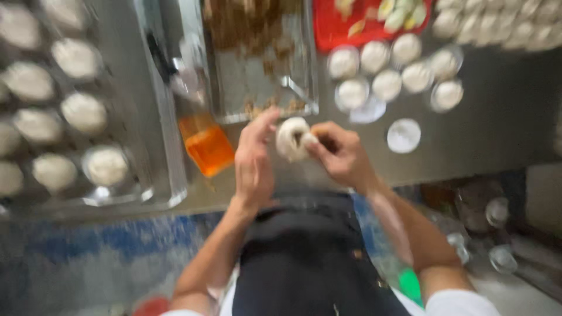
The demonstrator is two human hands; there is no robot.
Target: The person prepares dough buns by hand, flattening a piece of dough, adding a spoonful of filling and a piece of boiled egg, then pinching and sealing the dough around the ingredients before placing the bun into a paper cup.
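Steel bench [497,123] filled most of the view, blurred w/ motion. On its left, a big metal tray [170,175] carried rows of pale dough rounds [76,58], some in small cups. Centre top, a 2nd metal tray [257,96] held brown crumbly filling [252,23], mostly at its far end. Top right, a red tray [328,29] w/ pale yellowish pieces, too blurred to tell what. Just below it, a cluster of small round cups w/ white dough [386,85]; one flat white disc [403,135] lay apart, nearer the person. An orange container [206,146] stood betw. the two metal trays, near the left hand.

Dark apron [304,257] ran down the middle bottom.

Left hand [254,161] was upright, fingers extended, fingertips touching the dough piece [293,138]; its grip looked loose, open-ish against the side. Right hand [339,153] was curled, grip closed on the dough piece, thumb pressed at its hollow centre. The dough piece was held betw. both hands, above the bench's near edge, just below the filling tray.
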